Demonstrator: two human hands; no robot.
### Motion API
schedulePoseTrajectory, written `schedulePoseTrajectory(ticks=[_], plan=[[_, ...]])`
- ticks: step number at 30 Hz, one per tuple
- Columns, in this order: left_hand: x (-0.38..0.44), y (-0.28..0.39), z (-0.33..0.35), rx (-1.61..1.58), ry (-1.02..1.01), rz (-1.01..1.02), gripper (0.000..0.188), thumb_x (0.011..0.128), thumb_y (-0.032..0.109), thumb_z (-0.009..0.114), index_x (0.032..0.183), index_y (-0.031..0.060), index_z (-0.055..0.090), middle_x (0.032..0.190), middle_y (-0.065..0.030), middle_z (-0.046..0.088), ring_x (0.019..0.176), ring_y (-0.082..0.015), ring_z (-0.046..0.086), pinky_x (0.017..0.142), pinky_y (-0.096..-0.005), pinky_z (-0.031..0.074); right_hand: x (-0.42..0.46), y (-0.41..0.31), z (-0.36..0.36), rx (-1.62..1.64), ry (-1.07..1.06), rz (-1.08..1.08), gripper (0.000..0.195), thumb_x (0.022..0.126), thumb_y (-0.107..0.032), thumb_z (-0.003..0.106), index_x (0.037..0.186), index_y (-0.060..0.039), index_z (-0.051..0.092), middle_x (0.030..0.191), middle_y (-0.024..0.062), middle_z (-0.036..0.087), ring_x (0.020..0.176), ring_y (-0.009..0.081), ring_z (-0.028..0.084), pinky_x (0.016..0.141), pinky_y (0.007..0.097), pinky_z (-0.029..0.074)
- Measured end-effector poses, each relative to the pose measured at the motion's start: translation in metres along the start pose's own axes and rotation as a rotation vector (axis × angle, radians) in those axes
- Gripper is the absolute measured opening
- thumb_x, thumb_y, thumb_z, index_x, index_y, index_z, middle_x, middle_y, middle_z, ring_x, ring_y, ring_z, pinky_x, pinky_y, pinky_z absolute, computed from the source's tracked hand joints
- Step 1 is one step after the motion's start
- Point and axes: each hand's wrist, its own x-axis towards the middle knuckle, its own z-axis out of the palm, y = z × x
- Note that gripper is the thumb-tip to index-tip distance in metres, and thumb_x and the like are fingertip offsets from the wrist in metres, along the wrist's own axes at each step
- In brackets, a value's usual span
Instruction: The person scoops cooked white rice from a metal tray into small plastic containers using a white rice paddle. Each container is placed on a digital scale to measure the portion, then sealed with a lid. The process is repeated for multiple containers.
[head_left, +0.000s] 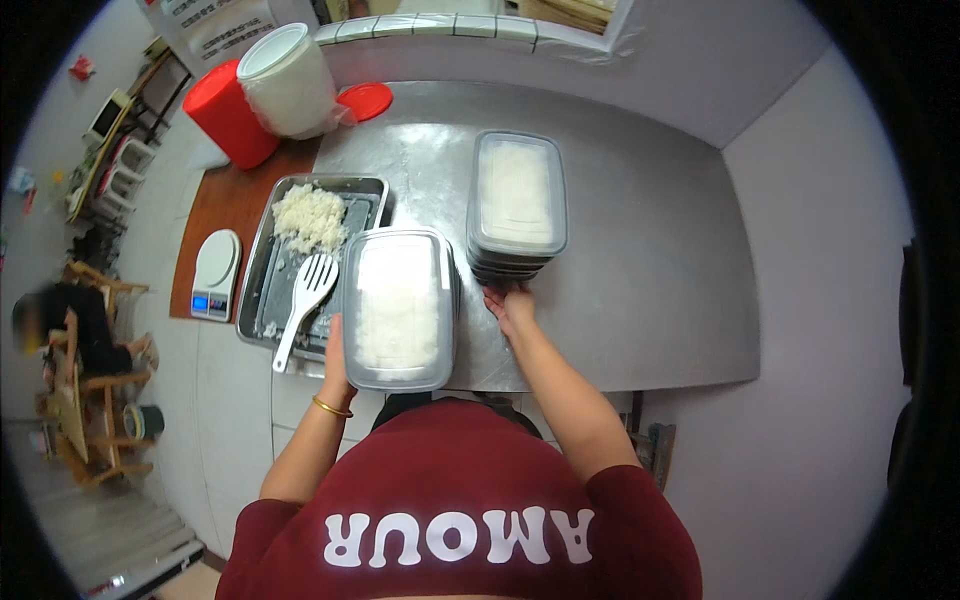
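Two stacks of lidded plastic food containers stand on the steel table. My left hand (337, 360) lies against the left side of the near stack (399, 307), whose top box holds white rice under a clear lid. At the base of the far stack (519, 195), my right hand (511, 306) touches the near side, its fingertips hidden under or behind the boxes. Left of the near stack, a metal tray (251, 300) holds a mound of cooked rice (310, 217) and a white slotted plastic spatula (306, 292), which slants over the tray's near rim.
A white digital kitchen scale (217, 274) sits on a brown board (191, 247) at the left. Behind it stand a red container (232, 116) and a white tub (291, 86), with a red lid (365, 101) beside them. A person (82, 326) sits far left. Walls border the steel table (645, 247).
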Motion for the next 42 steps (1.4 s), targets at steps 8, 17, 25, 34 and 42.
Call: schedulePoseTrajectory(ticks=[8,17,25,34,42], plan=[[-0.084,0.001,0.065,0.167,0.201,0.43,0.065,0.091,0.058,0.034,0.127,0.0048,0.038,0.12,-0.0054,0.048,0.115,-0.0134,0.042,0.1,-0.0309,0.03,0.012,0.006,-0.018,-0.006,-0.076,0.046,0.016,0.094,-0.018,0.047,0.107,-0.0083,0.05,0.089,0.0095,0.065,0.071,0.0221,0.063,0.063,0.0343,0.051],[-0.059,-0.021,0.067,0.253,0.344,0.659,0.057,0.096,0.044,0.029,0.13,-0.0009,0.038,0.128,-0.0109,0.044,0.119,-0.0203,0.041,0.102,-0.0334,0.029,-0.015,0.012,-0.042,0.119,-0.064,-0.023,0.022,0.094,-0.018,0.046,0.115,-0.0101,0.045,0.099,0.0106,0.064,0.084,0.0237,0.064,0.068,0.0362,0.052],[-0.05,-0.006,0.055,0.275,0.345,0.614,0.043,0.096,0.028,0.03,0.122,-0.0015,0.047,0.116,-0.0092,0.054,0.107,-0.0177,0.05,0.095,-0.0298,0.038,-0.044,0.008,-0.061,0.237,-0.158,0.093,0.026,0.094,-0.014,0.044,0.12,-0.0107,0.043,0.103,0.0117,0.063,0.088,0.0274,0.064,0.075,0.0427,0.053],[-0.045,0.011,0.05,0.329,0.178,0.644,0.047,0.097,0.031,0.029,0.124,-0.003,0.047,0.123,-0.0112,0.051,0.113,-0.0189,0.047,0.099,-0.0311,0.034,-0.094,0.033,-0.078,0.177,-0.076,0.186,0.031,0.097,-0.02,0.033,0.123,-0.0078,0.043,0.113,0.0146,0.056,0.092,0.0311,0.061,0.072,0.0407,0.053],[-0.028,0.04,0.044,-0.13,-0.226,0.216,0.071,0.094,0.055,0.027,0.138,0.0003,0.03,0.137,-0.0108,0.041,0.124,-0.0213,0.04,0.103,-0.0328,0.031,-0.109,0.028,-0.089,0.03,-0.22,0.232,0.026,0.096,-0.018,0.039,0.12,-0.0073,0.042,0.111,0.0154,0.056,0.09,0.0305,0.061,0.073,0.0413,0.054]])
